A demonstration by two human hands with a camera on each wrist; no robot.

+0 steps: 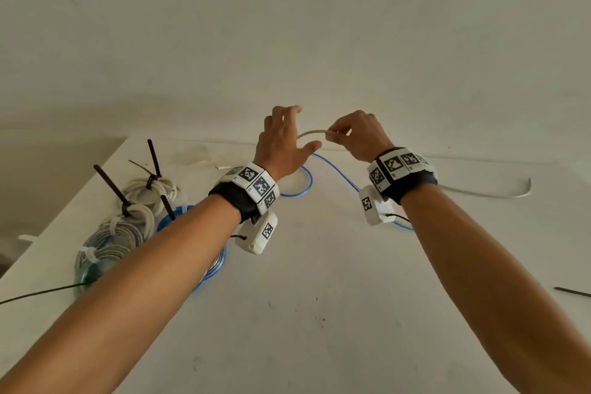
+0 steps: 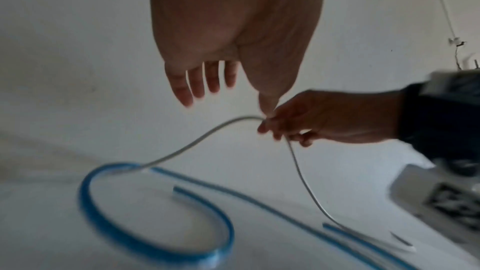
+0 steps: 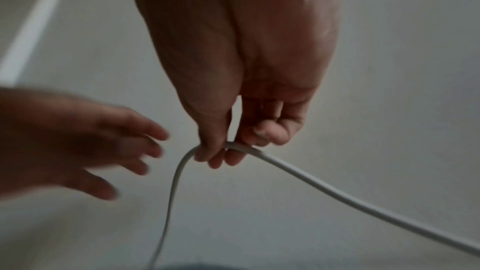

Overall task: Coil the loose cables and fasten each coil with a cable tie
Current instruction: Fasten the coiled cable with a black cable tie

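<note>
Above the far middle of the flat white table, both forearms are raised side by side and the two hands meet over the loose cables. On the left part of the table a cluster of finished coils of white, blue and pale multicoloured cable is seen, each bound with a black or white plastic cable tie, the black tails standing upright. A thin blue loose cable is laid in a loop below the hands and is run on toward the right.

The thin white round loose cable is held clear of the table. From the pinch one length is let down to the table, where it crosses the blue loop; the other length trails off to the right, and a white strand that is probably the same cable is seen lying flat there, its long axis running left to right. The raised arch of cable lies between the two hands, just to the right of the left hand.

The right hand is closed in a pinch on the white cable, thumb against curled fingers, knuckles up. The left hand is spread wide, fingers straight and apart, and nothing is held in it; its thumb is seen just beside the pinch, though contact cannot be told through the blur. The left hand is judged the nearer to take the arch for the first turn of a coil.
</note>
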